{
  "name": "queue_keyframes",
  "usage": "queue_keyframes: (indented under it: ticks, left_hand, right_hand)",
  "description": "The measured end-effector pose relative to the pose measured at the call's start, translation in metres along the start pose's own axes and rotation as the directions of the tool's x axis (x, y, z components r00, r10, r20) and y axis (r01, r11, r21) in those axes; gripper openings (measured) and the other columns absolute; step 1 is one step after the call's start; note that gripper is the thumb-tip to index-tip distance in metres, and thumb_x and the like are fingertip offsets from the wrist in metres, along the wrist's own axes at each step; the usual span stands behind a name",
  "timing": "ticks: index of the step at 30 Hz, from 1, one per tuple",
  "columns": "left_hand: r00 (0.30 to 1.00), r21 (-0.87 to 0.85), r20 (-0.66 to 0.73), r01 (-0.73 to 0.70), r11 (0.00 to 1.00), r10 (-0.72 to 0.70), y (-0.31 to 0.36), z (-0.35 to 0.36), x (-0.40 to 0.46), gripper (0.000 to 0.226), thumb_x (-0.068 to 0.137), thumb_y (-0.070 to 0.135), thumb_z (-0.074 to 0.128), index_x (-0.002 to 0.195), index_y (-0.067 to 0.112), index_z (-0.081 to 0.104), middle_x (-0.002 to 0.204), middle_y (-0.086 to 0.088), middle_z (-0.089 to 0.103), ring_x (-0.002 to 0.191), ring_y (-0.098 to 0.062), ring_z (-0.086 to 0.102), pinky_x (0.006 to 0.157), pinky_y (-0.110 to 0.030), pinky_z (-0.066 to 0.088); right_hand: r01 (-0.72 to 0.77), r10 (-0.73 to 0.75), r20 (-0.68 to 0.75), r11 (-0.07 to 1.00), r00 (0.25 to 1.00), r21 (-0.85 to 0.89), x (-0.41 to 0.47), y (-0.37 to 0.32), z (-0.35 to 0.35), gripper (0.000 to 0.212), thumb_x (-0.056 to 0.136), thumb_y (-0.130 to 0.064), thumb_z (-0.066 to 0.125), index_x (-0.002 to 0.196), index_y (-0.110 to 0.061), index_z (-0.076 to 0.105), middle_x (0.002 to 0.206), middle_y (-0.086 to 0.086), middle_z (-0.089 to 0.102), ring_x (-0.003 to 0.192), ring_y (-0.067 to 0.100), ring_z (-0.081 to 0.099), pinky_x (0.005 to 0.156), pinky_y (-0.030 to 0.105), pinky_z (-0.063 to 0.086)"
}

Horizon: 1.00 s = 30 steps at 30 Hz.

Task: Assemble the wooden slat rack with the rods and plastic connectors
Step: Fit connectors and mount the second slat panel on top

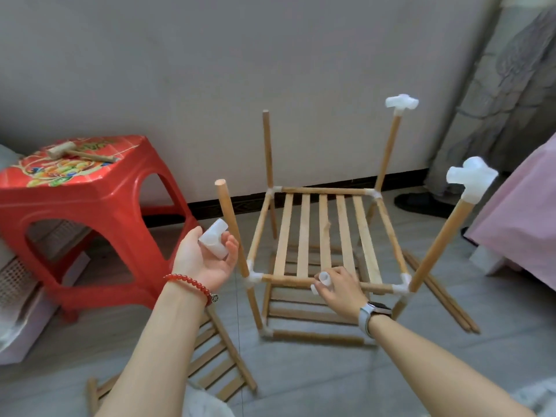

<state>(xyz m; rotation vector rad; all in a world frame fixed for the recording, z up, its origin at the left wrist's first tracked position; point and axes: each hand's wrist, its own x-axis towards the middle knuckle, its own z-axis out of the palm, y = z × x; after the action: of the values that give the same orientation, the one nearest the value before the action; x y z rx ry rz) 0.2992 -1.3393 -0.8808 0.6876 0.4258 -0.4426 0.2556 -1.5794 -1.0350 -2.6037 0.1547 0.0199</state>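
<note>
The half-built wooden rack (325, 233) stands on the floor with a slatted shelf and four upright rods. White plastic connectors cap the far right rod (401, 104) and the near right rod (471, 179). The near left rod (229, 224) and far left rod (267, 145) have bare tops. My left hand (204, 257), palm up beside the near left rod, holds a white connector (215, 242). My right hand (340, 288) pinches another white connector (321, 281) over the shelf's front rail.
A red plastic stool (90, 224) stands at the left with a wooden mallet (78, 153) on top. A loose slat panel (219, 362) lies on the floor under my left arm. Spare rods (442, 296) lie at the right, near a pink cloth (523, 212).
</note>
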Motion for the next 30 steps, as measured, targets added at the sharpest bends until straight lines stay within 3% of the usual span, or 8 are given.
queue_keyframes:
  ticks: [3,8,13,16,19,22,26,30]
  left_hand:
    - [0.991,0.126,0.01,-0.133,0.983,0.133,-0.003,0.007,-0.004,0.041,0.098,0.049,0.03,0.083,0.014,0.046,0.048,0.005,0.037,0.036,-0.005,0.035,0.032,-0.014,0.029]
    - [0.889,0.259,0.084,-0.456,0.852,0.45,-0.009,0.016,-0.015,0.041,0.099,0.05,0.028,0.095,0.019,0.055,0.054,0.005,0.043,0.04,-0.006,0.037,0.035,-0.015,0.027]
    - [0.869,0.212,0.33,-0.449,0.868,0.369,-0.016,0.02,-0.028,0.038,0.097,0.03,0.027,0.121,0.019,0.055,0.08,0.0,0.059,0.057,-0.012,0.043,0.049,-0.024,0.036]
    - [0.837,0.299,0.422,-0.492,0.818,0.349,-0.022,0.021,-0.03,0.037,0.099,0.025,0.028,0.125,0.024,0.054,0.104,-0.004,0.058,0.061,-0.012,0.046,0.056,-0.026,0.041]
    - [0.811,0.411,0.497,-0.533,0.74,0.308,-0.028,0.019,-0.03,0.03,0.094,0.032,0.045,0.119,0.025,0.06,0.105,-0.004,0.056,0.062,-0.01,0.05,0.059,-0.024,0.047]
    - [0.799,0.49,0.518,-0.569,0.66,0.305,-0.033,0.019,-0.03,0.026,0.086,0.034,0.054,0.107,0.023,0.065,0.092,-0.006,0.057,0.062,-0.009,0.051,0.061,-0.022,0.05]
    - [0.837,0.496,0.425,-0.535,0.684,0.346,-0.037,0.02,-0.028,0.03,0.079,0.037,0.056,0.098,0.016,0.068,0.079,-0.002,0.06,0.059,-0.006,0.052,0.057,-0.018,0.051]
    - [0.861,0.496,0.341,-0.506,0.706,0.377,-0.035,0.021,-0.024,0.044,0.074,0.046,0.059,0.101,0.012,0.067,0.07,0.002,0.056,0.055,-0.003,0.049,0.056,-0.015,0.049]
  right_hand:
    - [0.005,-0.002,0.086,0.999,0.996,-0.031,-0.015,0.022,-0.015,0.016,0.096,-0.036,0.044,0.108,-0.029,0.052,0.112,-0.002,0.05,0.115,0.017,0.042,0.096,0.033,0.033]
    - [-0.09,0.103,0.209,0.993,0.973,-0.074,-0.014,0.031,-0.054,0.014,0.096,-0.031,0.044,0.101,-0.021,0.053,0.104,0.006,0.056,0.1,0.022,0.054,0.091,0.039,0.045]
    - [-0.118,0.125,0.279,0.992,0.952,-0.043,-0.001,0.023,-0.068,0.019,0.097,-0.027,0.043,0.106,-0.012,0.05,0.095,0.005,0.058,0.092,0.022,0.058,0.08,0.035,0.046]
    - [-0.107,0.106,0.333,0.994,0.937,-0.014,0.002,0.011,-0.072,0.032,0.098,-0.028,0.043,0.125,-0.011,0.047,0.1,0.001,0.055,0.085,0.013,0.053,0.074,0.027,0.044]
    - [-0.078,0.071,0.357,0.997,0.931,0.005,0.001,0.001,-0.078,0.035,0.098,-0.031,0.043,0.129,-0.014,0.044,0.11,0.002,0.055,0.092,0.01,0.051,0.074,0.024,0.042]
    - [0.026,-0.086,0.261,0.974,0.962,0.225,-0.001,-0.022,-0.088,0.016,0.097,-0.032,0.047,0.108,-0.021,0.052,0.1,-0.001,0.057,0.089,0.012,0.056,0.079,0.029,0.05]
    - [0.197,-0.296,0.041,0.727,0.954,0.658,-0.018,-0.07,-0.112,0.005,0.094,-0.016,0.052,0.092,-0.017,0.057,0.088,0.003,0.057,0.073,0.007,0.06,0.065,0.022,0.052]
    - [0.392,-0.457,-0.054,0.688,0.888,0.611,-0.041,-0.089,-0.122,0.012,0.092,-0.012,0.054,0.1,-0.021,0.057,0.084,-0.001,0.057,0.064,0.001,0.056,0.057,0.014,0.046]
